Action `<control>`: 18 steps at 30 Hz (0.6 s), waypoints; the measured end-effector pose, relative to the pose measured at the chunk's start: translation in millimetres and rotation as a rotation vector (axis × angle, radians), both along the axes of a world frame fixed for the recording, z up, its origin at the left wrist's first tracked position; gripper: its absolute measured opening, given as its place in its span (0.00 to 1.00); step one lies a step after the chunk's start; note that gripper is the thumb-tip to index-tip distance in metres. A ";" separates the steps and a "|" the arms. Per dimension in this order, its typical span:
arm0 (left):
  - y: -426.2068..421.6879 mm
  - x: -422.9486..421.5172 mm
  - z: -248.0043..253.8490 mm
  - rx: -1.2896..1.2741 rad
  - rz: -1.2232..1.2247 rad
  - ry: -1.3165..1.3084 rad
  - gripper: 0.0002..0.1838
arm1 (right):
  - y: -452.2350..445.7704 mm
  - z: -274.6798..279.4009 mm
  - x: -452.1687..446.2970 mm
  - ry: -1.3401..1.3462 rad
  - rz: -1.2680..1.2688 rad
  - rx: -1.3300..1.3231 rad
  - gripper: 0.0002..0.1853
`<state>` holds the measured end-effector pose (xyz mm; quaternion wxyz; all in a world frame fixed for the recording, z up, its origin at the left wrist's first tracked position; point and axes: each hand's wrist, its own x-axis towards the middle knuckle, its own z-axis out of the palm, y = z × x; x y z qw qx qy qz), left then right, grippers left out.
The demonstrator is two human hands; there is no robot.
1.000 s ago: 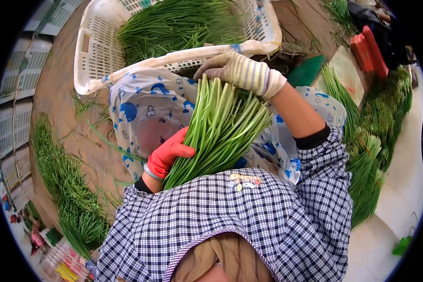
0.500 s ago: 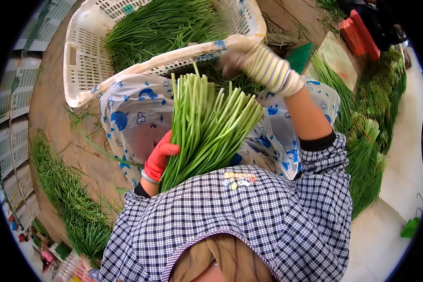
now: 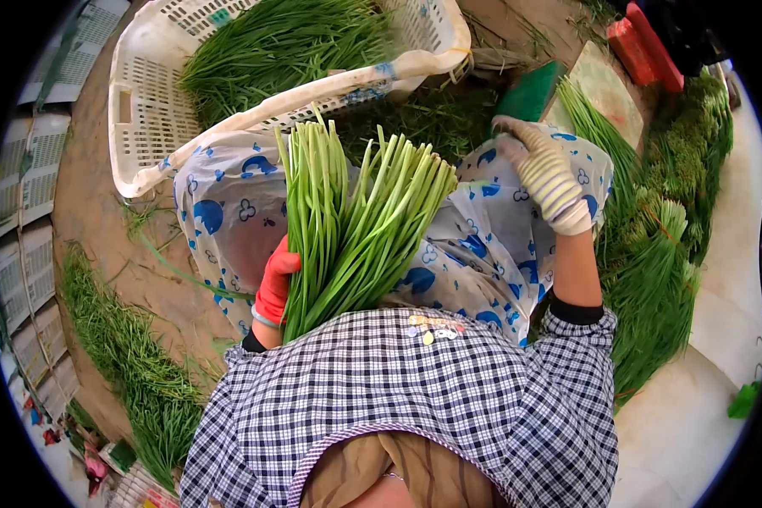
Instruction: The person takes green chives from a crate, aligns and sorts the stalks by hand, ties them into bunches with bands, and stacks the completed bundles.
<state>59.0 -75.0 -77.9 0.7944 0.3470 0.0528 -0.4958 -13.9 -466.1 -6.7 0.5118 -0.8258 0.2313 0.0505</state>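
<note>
My left hand, in a red glove, is wrapped round a large bunch of green stalks. The pale cut ends point up and away from me, and the lower part rests against my checked top. My right hand, in a striped, stained glove, is to the right of the bunch, above the plastic sheet with blue prints over my lap. Its fingers are partly spread and slightly blurred, and nothing shows in them.
A white slotted basket holding green stalks stands ahead. Loose greens lie on the floor at left. Bundled greens are piled at right, near a green board and a red object.
My right hand has moved from the top of the bunch to the right, away from it. The bunch, still in my left hand, has fanned into two parts. The view has shifted slightly.
</note>
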 end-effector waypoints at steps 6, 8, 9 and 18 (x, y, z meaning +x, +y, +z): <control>-4.9 2.3 15.4 0.029 0.040 -0.068 0.43 | 111.1 13.7 11.2 -0.074 0.014 0.288 0.41; -5.1 4.4 19.2 0.049 0.068 -0.027 0.42 | 120.4 25.0 24.7 -0.069 0.009 0.489 0.40; -4.0 6.1 12.7 -0.025 0.079 -0.020 0.46 | 124.3 27.0 28.4 -0.058 0.002 0.686 0.39; -4.8 2.9 44.7 0.145 -0.134 -0.136 0.47 | 127.7 15.7 28.2 -0.255 0.111 0.616 0.46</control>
